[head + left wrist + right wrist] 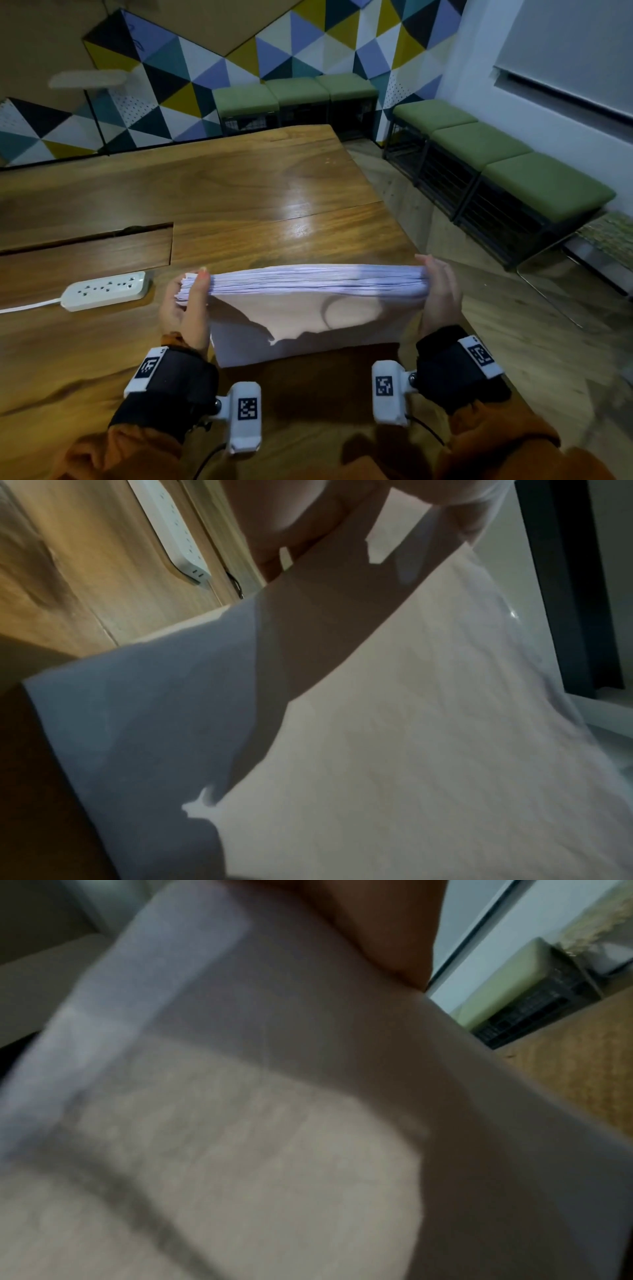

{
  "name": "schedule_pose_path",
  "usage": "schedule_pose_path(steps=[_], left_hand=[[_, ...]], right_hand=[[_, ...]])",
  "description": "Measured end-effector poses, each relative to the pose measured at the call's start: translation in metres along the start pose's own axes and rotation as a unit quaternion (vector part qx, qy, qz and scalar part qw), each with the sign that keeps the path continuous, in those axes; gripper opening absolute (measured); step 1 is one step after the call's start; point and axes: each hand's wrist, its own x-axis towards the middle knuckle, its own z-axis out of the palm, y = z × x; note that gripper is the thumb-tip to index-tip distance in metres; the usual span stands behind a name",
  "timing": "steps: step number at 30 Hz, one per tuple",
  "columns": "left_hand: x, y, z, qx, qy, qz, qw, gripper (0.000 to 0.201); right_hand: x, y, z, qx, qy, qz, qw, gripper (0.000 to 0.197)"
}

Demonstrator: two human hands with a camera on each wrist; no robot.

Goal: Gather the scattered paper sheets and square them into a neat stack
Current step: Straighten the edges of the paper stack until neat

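A thick stack of white paper sheets point(308, 308) stands on edge on the wooden table point(239, 192), its upper edge facing up and its face towards me. My left hand point(186, 301) grips the stack's left end, thumb on the near face, where the sheet ends sit a little uneven. My right hand point(440, 291) holds the right end, fingers curled over it. In the left wrist view the paper point(411, 723) fills the frame below my fingers point(301, 526). The right wrist view is blurred and shows the paper point(240, 1123) close up.
A white power strip point(106, 290) with its cord lies on the table left of the stack. A recessed hatch point(85, 253) sits behind it. Green cushioned benches point(513, 164) line the right wall and the far wall. The table's right edge runs just past my right hand.
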Motion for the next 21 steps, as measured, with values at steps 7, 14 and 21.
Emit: schedule_pose_path(steps=[7,14,21], left_hand=[[0.012,-0.006,-0.013,0.019,-0.148,-0.018,0.989,0.105],[0.018,-0.011,0.003,0.182,-0.118,-0.006,0.976,0.021],[0.009,0.011,-0.01,0.148,-0.094,0.061,0.983,0.032]], right_hand=[[0.006,0.011,-0.017,-0.077,-0.226,-0.05,0.97,0.099],[0.019,0.03,-0.003,-0.321,-0.164,-0.19,0.913,0.016],[0.015,0.005,-0.013,-0.128,-0.133,-0.167,0.969,0.037]])
